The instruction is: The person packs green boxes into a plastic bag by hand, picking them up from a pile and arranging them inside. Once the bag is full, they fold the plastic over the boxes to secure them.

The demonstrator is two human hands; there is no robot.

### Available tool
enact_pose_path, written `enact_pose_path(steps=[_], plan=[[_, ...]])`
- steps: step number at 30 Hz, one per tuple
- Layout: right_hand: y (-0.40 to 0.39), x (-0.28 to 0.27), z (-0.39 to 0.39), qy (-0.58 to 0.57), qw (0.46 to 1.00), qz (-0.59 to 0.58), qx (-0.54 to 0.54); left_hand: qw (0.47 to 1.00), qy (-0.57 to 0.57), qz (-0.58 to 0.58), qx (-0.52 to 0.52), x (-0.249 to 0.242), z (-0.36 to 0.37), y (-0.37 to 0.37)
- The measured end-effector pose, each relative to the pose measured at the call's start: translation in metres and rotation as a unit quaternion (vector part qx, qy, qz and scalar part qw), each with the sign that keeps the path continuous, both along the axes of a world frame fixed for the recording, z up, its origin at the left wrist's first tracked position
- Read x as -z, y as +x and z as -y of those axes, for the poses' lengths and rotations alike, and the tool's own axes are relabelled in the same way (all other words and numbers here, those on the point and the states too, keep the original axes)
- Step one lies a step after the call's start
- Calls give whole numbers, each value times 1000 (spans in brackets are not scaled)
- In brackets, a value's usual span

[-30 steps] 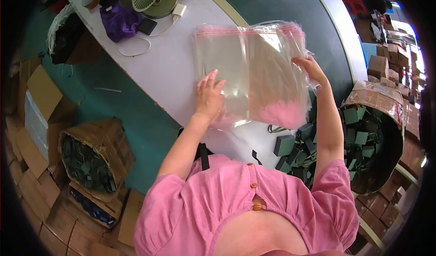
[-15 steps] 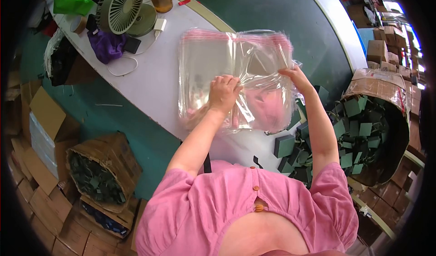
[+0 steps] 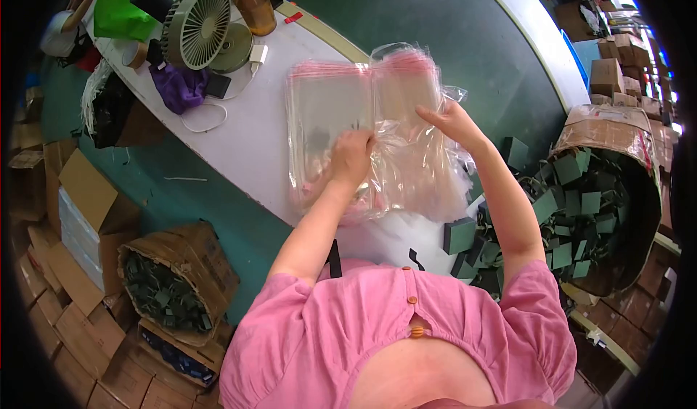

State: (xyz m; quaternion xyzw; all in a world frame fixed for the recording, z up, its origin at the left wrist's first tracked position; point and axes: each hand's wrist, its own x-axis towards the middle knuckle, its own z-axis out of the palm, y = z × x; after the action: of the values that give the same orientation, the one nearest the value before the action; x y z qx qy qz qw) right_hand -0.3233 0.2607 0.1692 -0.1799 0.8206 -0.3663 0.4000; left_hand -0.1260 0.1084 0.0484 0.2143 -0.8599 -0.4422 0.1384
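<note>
Right hand: moved inward, at right edge of clear plastic bags; grip unclear.
Left hand: my fingers curl over the bags' middle; pinch unclear.

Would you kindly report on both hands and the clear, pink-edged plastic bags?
Left hand on bags; right hand gripping their right side; round olive desk fan stands clear.

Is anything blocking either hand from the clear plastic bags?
Nothing visible: the left hand is on the clear plastic bags, and the right hand is at their right side. The fan and purple cloth stand off to the upper left.
</note>
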Motion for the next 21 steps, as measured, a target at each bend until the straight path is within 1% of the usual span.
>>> enact_pose_path(steps=[2, 4, 5, 6, 8, 9, 10, 11, 13, 14, 16, 17, 18, 19, 20, 21], plan=[[-3, 7, 2, 32, 999, 6, 20, 998, 39, 46, -21, -9, 8, 1], [-6, 14, -3, 74, 993, 6, 87, 977, 201, 42, -65, 11, 17, 1], [-8, 15, -6, 96, 988, 7, 120, 955, 281, 41, -87, 24, 22, 2], [-10, 13, -8, 137, 981, 18, 138, 922, 379, 28, -77, 37, 31, 4], [-22, 47, -31, 82, 987, 25, 139, 837, 542, -20, -73, 42, 36, 13], [-24, 52, -33, 53, 988, 26, 140, 783, 616, -46, -69, 42, 40, 15], [-28, 56, -38, 57, 985, 38, 159, 767, 639, -29, -46, 42, 40, 21], [-29, 61, -42, 31, 987, 32, 154, 747, 660, -31, -73, 41, 34, 28], [-29, 68, -45, -22, 989, 20, 143, 706, 697, -35, -123, 22, 23, 35], [-28, 67, -45, -18, 989, 11, 148, 691, 709, -37, -137, 59, 19, 42], [-19, 52, -38, -5, 988, -7, 155, 747, 657, -10, -105, 65, 13, 69], [-15, 46, -38, -21, 986, 5, 166, 773, 628, 4, -90, 65, 13, 86], [-12, 42, -36, -39, 983, 18, 177, 490, 859, -120, -85, 50, 27, 97], [-10, 39, -34, -56, 980, 32, 188, 627, 772, -68, -77, 69, 29, 116], [-9, 36, -33, -56, 981, 25, 182, 561, 809, -26, -173, 50, 39, 136], [-8, 33, -32, -56, 982, 17, 177, 658, 705, -55, -259, 15, 47, 141]])
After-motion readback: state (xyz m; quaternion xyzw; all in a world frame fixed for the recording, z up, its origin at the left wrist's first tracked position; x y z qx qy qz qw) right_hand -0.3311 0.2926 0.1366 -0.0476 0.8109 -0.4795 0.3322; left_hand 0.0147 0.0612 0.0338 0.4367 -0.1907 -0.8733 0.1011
